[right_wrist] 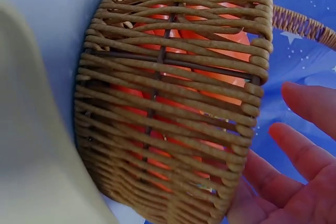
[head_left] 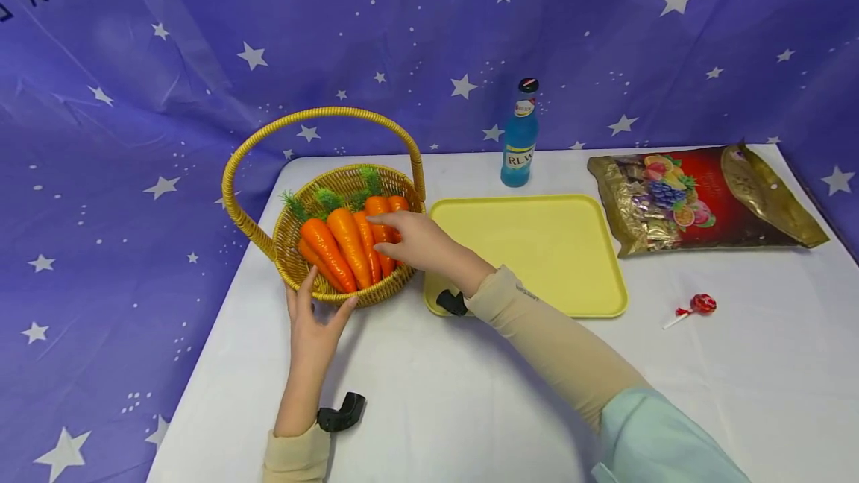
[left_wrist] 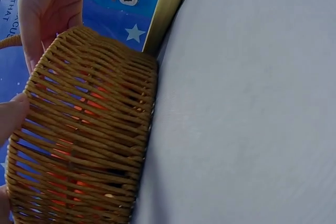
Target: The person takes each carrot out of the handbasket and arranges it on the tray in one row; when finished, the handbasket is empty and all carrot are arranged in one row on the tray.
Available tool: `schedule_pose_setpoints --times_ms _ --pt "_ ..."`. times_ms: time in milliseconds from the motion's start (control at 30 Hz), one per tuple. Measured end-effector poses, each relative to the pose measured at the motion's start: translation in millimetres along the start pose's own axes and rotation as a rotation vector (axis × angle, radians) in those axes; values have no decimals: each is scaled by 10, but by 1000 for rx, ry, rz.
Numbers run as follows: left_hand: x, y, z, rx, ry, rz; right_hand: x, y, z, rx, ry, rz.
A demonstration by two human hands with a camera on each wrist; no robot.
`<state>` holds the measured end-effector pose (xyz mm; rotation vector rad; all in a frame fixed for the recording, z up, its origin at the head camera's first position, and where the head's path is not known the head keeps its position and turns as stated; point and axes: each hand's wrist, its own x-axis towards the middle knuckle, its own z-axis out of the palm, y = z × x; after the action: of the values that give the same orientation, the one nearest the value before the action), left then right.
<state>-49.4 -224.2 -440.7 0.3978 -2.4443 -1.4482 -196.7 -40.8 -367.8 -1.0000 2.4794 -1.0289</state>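
Purple cloth with white stars hangs behind the white table, where 1 wicker basket holds orange carrots (their tops are green). Left hand touches its near rim — fingers spread, not clenched. Right hand is over the carrots, its fingers parted — it grasps nothing.

White worktop, starry backdrop along its far edge. On it, left to right, we log: wicker basket, arched handle upright; yellow tray, flat, just beside the basket; blue bottle, standing behind the tray; red-and-gold candy bag, lying at the far right. Nearer us, a red lollipop, white stick pointing toward the tray side.
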Motion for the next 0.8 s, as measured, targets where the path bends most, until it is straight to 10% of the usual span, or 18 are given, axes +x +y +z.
schedule_pose_setpoints --times_ms 333,800 --pt "-36 105 55 -254 29 32 152 7 99 84 -30 63" --pt "-66 240 41 -284 48 -24 376 -37 240 214 -73 93"
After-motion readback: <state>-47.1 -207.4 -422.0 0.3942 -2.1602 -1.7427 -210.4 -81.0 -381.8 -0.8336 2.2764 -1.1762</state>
